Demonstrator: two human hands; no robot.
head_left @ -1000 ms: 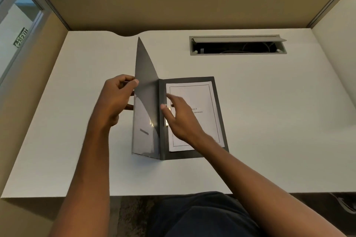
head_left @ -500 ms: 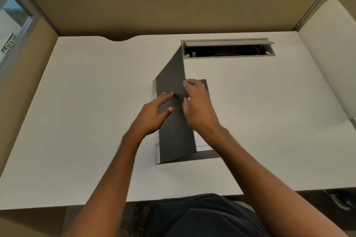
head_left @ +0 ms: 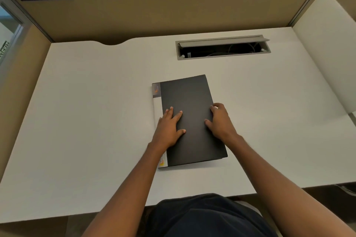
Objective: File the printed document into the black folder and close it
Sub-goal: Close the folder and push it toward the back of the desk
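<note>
Black folder (head_left: 189,100): pressed shut with flat left hand (head_left: 169,129); right hand (head_left: 220,123) at free edge, couldn't tell if gripping. Could have sprung open or skidded if released unevenly.
</note>
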